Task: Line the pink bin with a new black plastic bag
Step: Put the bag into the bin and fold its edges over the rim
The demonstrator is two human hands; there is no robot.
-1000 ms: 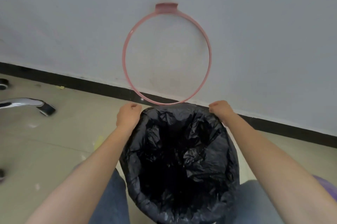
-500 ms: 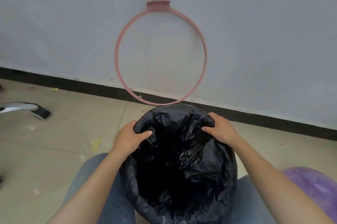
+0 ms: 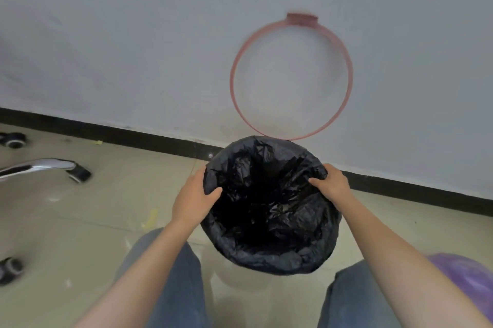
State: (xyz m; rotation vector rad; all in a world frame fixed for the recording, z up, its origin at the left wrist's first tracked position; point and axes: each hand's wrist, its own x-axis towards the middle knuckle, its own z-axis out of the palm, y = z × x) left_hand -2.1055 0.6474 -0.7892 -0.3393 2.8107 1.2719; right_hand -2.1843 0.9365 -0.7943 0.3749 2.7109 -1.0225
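Observation:
A black plastic bag (image 3: pixel 269 210) lines the bin and is folded down over its rim, hiding the rim; only a pale lower part of the bin (image 3: pixel 240 278) shows beneath it. My left hand (image 3: pixel 196 194) grips the bag's left edge, thumb inside the opening. My right hand (image 3: pixel 332 185) grips the right edge the same way. The bin's pink ring (image 3: pixel 292 76) stands upright behind the bin, leaning against the white wall.
An office chair's chrome leg (image 3: pixel 37 167) and castors (image 3: pixel 13 139) lie at the left on the tiled floor. A purple bag (image 3: pixel 464 282) sits at the lower right. My knees in jeans (image 3: pixel 173 274) flank the bin. A black skirting strip (image 3: pixel 133 135) runs along the wall.
Both hands moved from the bag's far edge to its left and right sides and took hold of the rim. The view has swung left, so bin and ring sit further right.

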